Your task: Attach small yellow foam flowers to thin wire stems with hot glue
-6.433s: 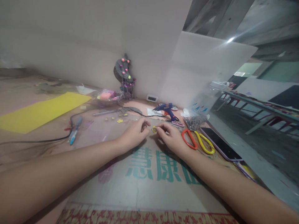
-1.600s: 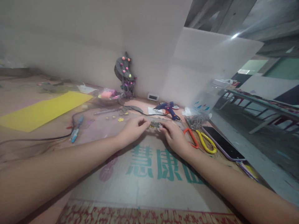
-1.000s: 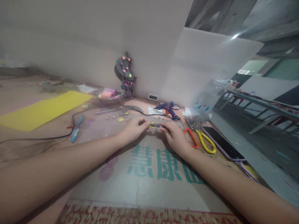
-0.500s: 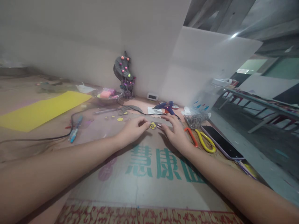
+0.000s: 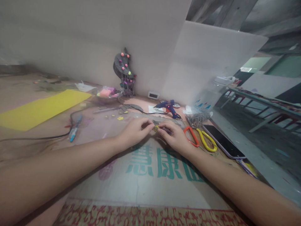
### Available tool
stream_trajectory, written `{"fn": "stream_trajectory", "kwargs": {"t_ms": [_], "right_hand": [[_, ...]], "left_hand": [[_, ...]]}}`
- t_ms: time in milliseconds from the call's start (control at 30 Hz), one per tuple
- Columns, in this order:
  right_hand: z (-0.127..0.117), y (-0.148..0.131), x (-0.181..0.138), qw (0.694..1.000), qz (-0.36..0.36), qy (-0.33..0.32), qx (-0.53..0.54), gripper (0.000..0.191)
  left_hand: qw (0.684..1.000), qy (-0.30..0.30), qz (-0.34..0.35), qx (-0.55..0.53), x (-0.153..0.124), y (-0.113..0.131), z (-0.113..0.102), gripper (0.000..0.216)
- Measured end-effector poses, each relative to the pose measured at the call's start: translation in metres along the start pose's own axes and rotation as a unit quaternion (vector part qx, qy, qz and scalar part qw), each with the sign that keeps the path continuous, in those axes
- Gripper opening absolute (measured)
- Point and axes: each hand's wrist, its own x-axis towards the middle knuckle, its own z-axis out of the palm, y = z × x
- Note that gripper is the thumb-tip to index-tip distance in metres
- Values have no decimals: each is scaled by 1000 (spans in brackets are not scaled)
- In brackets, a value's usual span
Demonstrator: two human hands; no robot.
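Note:
Between my two hands, over the middle of the table, is a small yellow flower [image 5: 156,127]. My left hand [image 5: 140,129] pinches its left side between thumb and fingertips. From the other side my right hand [image 5: 172,133] closes on it, thumb and forefinger meeting at the petals. Something thin and dark lies along the right hand's fingers, too covered to name. A second yellow flower [image 5: 120,118] lies flat on the table, left of my hands, near small yellow scraps. Behind my hands a blue glue gun [image 5: 167,106] rests on its stand.
To the right lie orange-handled scissors [image 5: 192,138], a yellow-handled tool [image 5: 207,142] and a phone [image 5: 223,141] near the table edge. A bag of grey cord [image 5: 198,119] and a clear bottle [image 5: 207,94] stand behind. At left are a yellow sheet [image 5: 42,108], a blue pen [image 5: 74,130] and a black cable.
My right hand has moved left and its fingers have closed in on the yellow flower. The fingertips of both hands now meet around it, covering most of it.

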Motion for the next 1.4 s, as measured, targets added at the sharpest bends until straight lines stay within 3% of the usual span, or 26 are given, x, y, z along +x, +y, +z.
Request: {"fn": "stream_trajectory", "kwargs": {"t_ms": [333, 600, 800, 1000, 1400], "right_hand": [[-2, -3, 1, 999, 32, -21, 6, 14], [-1, -4, 1, 999, 39, -16, -3, 15], [-2, -2, 0, 998, 57, 0, 12, 28], [0, 0, 1, 997, 81, 2, 15, 17], [0, -1, 2, 998, 61, -16, -7, 18]], "left_hand": [[997, -27, 59, 29, 0, -1, 0, 26], [999, -32, 37, 24, 1, -2, 1, 29], [999, -27, 24, 21, 1, -1, 2, 28], [999, -24, 26, 32, 1, -1, 1, 27], [997, -44, 43, 40, 1, -5, 2, 28]]}}
